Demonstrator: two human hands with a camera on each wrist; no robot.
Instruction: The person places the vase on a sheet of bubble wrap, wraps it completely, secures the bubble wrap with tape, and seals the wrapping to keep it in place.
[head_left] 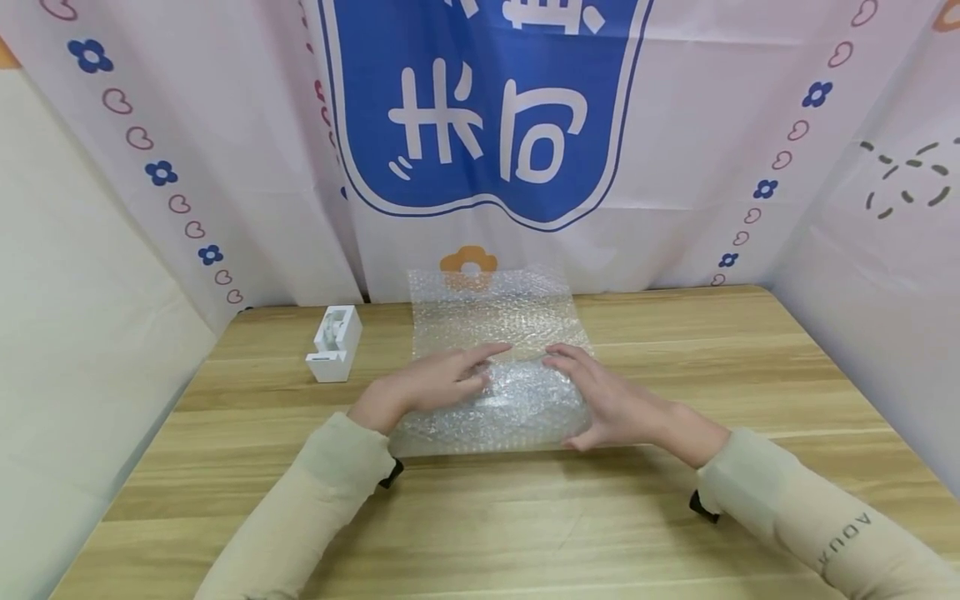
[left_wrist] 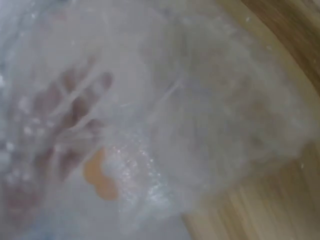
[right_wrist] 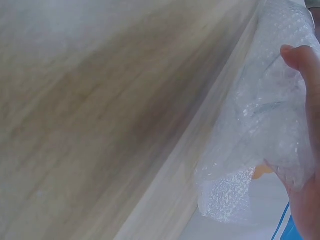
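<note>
Clear bubble wrap (head_left: 517, 408) lies on the table as a thick folded bundle, with a flat sheet stretching from it toward the back curtain. My left hand (head_left: 427, 382) rests on the left part of the bundle, index finger stretched out over it. At the right end, my right hand (head_left: 618, 404) holds the bundle between the thumb at the front and the fingers at the back. The right wrist view shows that thumb (right_wrist: 295, 55) against the wrap. Through blurred plastic in the left wrist view, fingers (left_wrist: 75, 107) are visible. Whether something lies inside the bundle I cannot tell.
A white tape dispenser (head_left: 335, 343) stands at the back left of the wooden table (head_left: 480, 525). Behind the table hangs a white curtain (head_left: 690, 150) with a blue emblem. Pale walls close in both sides.
</note>
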